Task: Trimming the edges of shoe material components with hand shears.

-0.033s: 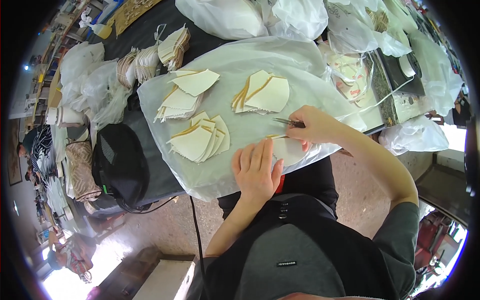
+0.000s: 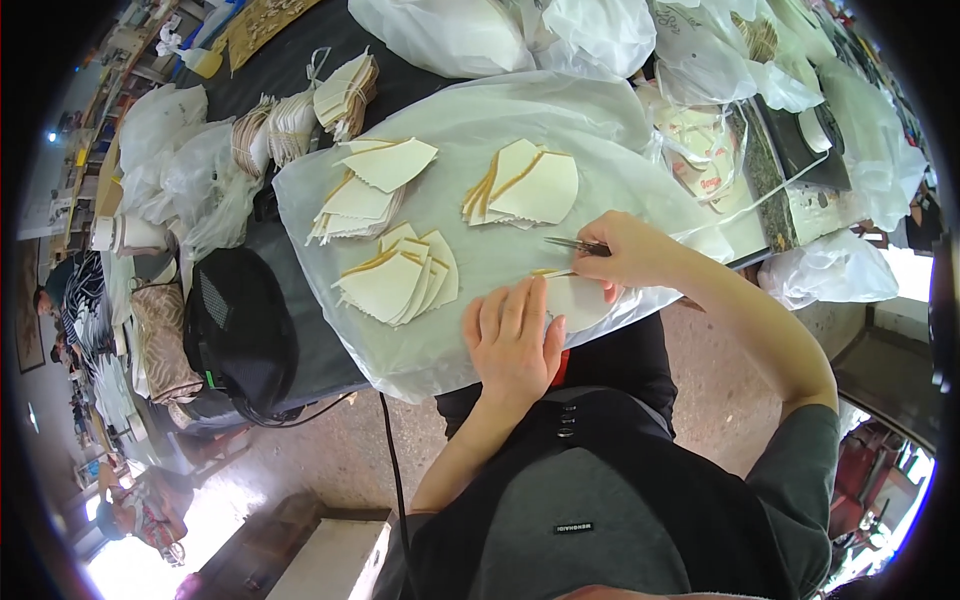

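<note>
My right hand (image 2: 632,254) is closed round a slim tool (image 2: 575,243) with metal points and a dark grip. Whether it is snips or tweezers I cannot tell. Below that hand lies a white cut piece (image 2: 580,303) with a tan edge, partly hidden by my fingers. My left hand (image 2: 512,345) lies flat, fingers stretched out, its fingertips at the left side of this piece. Fanned stacks of similar white pieces sit beyond: one stack (image 2: 525,185) straight ahead, another (image 2: 400,275) nearer on the left, and a third (image 2: 370,190) farther left.
A translucent plastic sheet (image 2: 450,355) covers the work surface under the pieces. Tied bundles (image 2: 345,95) stand at the far left, beside a black bag (image 2: 240,325). Stuffed white plastic bags (image 2: 590,35) line the far side. A black cable (image 2: 392,455) hangs near my left arm.
</note>
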Demonstrator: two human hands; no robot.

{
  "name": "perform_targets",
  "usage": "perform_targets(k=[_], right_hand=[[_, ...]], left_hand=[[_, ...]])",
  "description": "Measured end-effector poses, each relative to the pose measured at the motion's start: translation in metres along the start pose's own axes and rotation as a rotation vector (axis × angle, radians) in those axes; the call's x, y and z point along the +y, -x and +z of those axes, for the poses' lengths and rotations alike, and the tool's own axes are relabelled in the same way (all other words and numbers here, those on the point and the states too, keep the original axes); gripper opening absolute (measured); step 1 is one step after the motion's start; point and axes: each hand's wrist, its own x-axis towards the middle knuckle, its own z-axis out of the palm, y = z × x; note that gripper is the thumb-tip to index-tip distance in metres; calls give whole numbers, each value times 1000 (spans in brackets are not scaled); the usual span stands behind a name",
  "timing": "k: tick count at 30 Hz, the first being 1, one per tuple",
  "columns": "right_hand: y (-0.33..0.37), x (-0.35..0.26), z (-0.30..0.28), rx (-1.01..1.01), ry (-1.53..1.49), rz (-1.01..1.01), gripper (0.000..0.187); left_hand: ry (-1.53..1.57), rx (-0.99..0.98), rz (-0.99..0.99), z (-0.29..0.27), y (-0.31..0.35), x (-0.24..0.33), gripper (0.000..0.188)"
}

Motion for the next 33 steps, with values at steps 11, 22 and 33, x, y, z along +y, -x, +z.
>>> perform_targets(k=[11,22,33], right_hand=[[1,8,2,-2,60,-98,17],[-3,10,10,98,318,-183,20],[15,30,-4,72,128,-164,18]], left_hand=[[-100,-73,17,-3,-7,-1,43],[43,-85,92,3,-17,7,43],[-50,-105,184,5,-18,5,42]])
